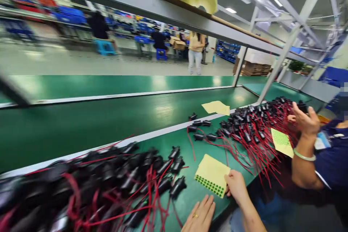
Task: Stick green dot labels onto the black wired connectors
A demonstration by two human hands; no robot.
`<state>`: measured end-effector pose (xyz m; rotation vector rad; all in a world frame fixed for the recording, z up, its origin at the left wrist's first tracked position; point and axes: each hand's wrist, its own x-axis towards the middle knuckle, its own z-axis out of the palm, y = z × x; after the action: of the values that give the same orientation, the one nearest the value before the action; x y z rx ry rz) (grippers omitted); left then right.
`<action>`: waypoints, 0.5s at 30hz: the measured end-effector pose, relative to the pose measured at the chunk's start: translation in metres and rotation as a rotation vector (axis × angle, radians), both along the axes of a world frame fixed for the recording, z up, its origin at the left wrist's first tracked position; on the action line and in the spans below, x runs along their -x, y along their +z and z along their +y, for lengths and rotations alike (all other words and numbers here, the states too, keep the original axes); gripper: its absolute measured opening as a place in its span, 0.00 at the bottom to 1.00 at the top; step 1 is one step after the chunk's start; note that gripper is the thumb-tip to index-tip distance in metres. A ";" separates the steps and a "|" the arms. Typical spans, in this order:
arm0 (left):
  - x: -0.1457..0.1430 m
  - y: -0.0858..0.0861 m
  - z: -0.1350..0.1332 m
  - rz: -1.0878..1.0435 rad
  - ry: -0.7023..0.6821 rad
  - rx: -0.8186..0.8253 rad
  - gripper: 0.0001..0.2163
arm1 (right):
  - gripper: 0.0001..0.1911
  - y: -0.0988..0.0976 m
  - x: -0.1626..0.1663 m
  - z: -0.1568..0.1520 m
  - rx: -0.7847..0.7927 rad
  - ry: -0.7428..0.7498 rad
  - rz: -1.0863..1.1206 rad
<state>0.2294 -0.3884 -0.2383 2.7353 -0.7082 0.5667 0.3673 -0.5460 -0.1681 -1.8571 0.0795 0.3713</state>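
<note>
My right hand (pixel 237 185) pinches the right edge of a pale yellow sticker sheet (pixel 210 168) between thumb and fingers. Rows of green round dots run along the sheet's near edge, while its upper part is bare. Flat near the table's front edge lies my left hand (pixel 199 214), fingers stretched out, a ring on one of them, holding nothing. To its left is a large pile of black cylindrical parts with red wires (pixel 178 187), somewhat blurred at the far left.
A co-worker's raised hand (pixel 307 119) is at the right, near another dotted sheet (pixel 282 141) and a second heap of wired black parts (pixel 247 123). More yellow paper (pixel 216 107) lies by the white strip (pixel 163 129). A metal shelf beam (pixel 163 5) crosses overhead.
</note>
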 end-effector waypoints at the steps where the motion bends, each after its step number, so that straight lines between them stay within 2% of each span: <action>1: 0.001 0.007 -0.001 -0.010 0.003 -0.040 0.36 | 0.10 -0.002 0.001 -0.001 -0.003 0.017 -0.011; 4: 0.004 0.022 -0.007 0.001 0.073 -0.108 0.24 | 0.13 -0.007 0.005 -0.005 -0.010 0.071 -0.023; 5: 0.005 0.025 -0.009 0.011 0.091 -0.113 0.23 | 0.13 -0.008 0.007 -0.006 -0.011 0.084 -0.024; 9: 0.006 0.030 -0.013 0.053 0.095 -0.111 0.26 | 0.14 -0.012 0.010 -0.010 -0.011 0.101 -0.031; 15: -0.004 0.020 -0.016 0.110 0.099 -0.129 0.26 | 0.15 -0.014 0.007 -0.017 -0.011 0.084 -0.078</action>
<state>0.2335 -0.4047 -0.2186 2.9082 -0.6056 0.3999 0.3605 -0.5625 -0.1820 -1.8655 -0.0538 0.3555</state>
